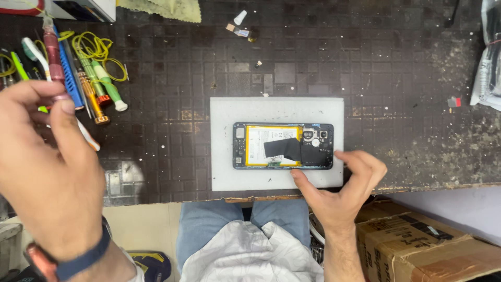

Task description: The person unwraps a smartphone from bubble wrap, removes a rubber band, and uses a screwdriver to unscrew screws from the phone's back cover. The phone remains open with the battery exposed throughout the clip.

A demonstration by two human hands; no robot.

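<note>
Resting against the opened smartphone, the right hand is loosely curled and half open, thumb tip touching the phone's lower edge, fingers by its right end, gripping nothing. The phone lies back-off, yellow battery exposed, on a white pad on the dark workbench. Raised at left, the left hand pinches a red-handled screwdriver between thumb and fingers, above other screwdrivers.

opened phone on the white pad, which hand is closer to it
Right. The right hand touches the opened phone's near edge; the left hand is raised far off, holding a red screwdriver.
</note>
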